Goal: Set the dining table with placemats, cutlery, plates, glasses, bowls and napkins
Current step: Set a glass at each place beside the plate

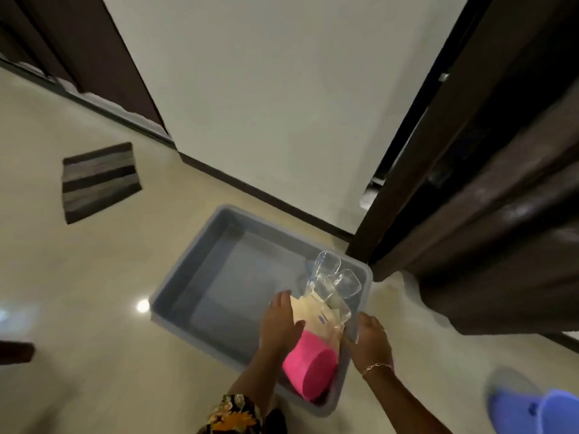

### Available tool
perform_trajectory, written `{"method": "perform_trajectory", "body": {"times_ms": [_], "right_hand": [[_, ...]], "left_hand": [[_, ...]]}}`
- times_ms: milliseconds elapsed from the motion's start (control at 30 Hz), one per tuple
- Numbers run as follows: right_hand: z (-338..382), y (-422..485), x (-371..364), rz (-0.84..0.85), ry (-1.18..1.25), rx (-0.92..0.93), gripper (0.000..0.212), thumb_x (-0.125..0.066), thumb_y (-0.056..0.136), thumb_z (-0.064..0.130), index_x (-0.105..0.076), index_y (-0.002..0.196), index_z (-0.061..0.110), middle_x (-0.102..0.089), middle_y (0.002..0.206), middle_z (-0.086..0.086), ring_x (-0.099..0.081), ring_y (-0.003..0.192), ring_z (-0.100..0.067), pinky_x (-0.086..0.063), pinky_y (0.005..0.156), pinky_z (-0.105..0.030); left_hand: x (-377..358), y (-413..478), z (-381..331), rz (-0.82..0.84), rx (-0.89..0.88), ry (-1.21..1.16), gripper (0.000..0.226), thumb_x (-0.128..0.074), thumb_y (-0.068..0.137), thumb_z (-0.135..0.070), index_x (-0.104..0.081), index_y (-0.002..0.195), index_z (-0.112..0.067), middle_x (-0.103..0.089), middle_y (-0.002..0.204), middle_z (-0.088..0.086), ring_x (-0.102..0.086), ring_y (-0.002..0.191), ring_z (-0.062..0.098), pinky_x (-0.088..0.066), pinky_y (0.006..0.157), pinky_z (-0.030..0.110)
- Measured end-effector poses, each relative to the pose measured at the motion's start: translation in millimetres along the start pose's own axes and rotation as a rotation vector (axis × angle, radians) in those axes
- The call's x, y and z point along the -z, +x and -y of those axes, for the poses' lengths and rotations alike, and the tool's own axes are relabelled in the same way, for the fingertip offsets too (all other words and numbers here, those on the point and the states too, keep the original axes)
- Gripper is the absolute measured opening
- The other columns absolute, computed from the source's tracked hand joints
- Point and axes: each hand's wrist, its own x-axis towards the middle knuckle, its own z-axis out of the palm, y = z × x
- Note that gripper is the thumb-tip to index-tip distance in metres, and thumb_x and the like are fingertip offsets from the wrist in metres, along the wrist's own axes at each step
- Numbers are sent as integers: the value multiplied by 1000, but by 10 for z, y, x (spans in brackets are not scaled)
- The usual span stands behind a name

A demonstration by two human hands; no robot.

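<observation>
Inside the grey tub (191, 270) the left hand (281, 324) apparently grips a cream packet (317, 315); the right hand (372, 341), at its rim, is unreadable.

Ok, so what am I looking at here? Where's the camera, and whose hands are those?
No machine here: a person wears a camera on the head, so you look down as they do. Their left hand and right hand reach into a grey tub standing on the floor. In it lie clear glasses, a cream pack and a pink bowl. The left hand lies on the pack, the right at the tub's right edge; blur hides whether either grips. A striped mat lies further off.
</observation>
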Motion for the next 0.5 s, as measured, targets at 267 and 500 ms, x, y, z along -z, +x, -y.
{"method": "perform_trajectory", "body": {"times_ms": [267, 500], "right_hand": [[120, 531, -575, -34, -72, -195, 76, -76, 71, 39, -42, 130, 6, -50, 124, -14, -49, 113, -32, -43, 92, -36], [79, 596, -737, -96, -46, -231, 72, -72, 70, 46, -47, 130, 14, -53, 121, -9, -51, 110, -28, -44, 92, -34]], "left_hand": [[-300, 916, 107, 186, -145, 14, 80, -67, 84, -25, -19, 146, -8, -26, 151, 6, -29, 137, 23, -23, 111, 28], [-545, 1037, 133, 198, -189, -120, 76, -69, 80, -17, -27, 143, -15, -37, 145, 0, -38, 130, 21, -30, 105, 26]]}}
